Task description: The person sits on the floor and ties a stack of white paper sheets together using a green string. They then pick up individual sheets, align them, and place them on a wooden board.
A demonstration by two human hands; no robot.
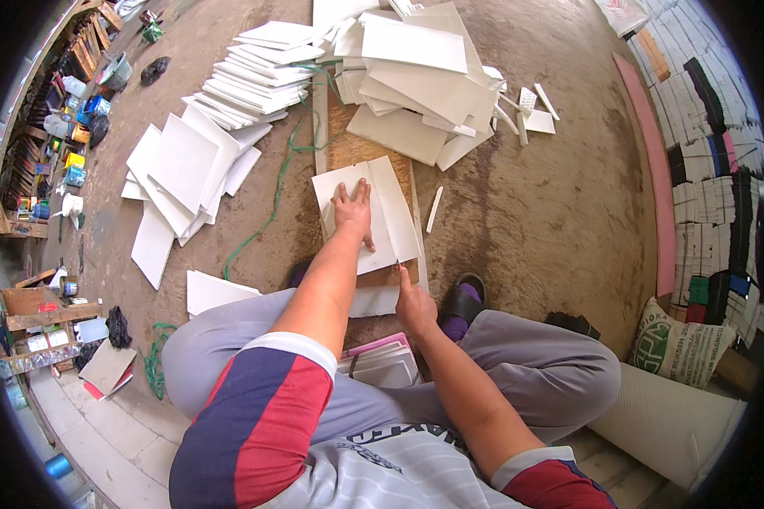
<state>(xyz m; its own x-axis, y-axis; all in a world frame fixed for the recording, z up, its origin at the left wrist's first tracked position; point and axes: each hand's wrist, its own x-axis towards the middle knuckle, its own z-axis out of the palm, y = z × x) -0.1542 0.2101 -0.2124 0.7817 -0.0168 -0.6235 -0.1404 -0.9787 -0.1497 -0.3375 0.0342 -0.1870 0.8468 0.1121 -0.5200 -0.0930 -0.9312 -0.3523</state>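
The left hand (353, 212) lies flat, fingers spread, pressing on the white sheet (384, 212), which rests on a wooden board (354, 151) just ahead of the knees. The right hand (413, 304) is clenched at the sheet's near right corner; what it grips is hidden.

Counts by kind
Two hands (353, 212) (414, 307), two sandals (462, 299), one printed sack (684, 346) and one green cord (273, 193) are seen; white sheets (399, 131) are too many to be counted.

Single head cam, fisheye, looks steeply down over person's lap at dirt floor (552, 212) (edges bend twd rim); hands close, shelves far left.
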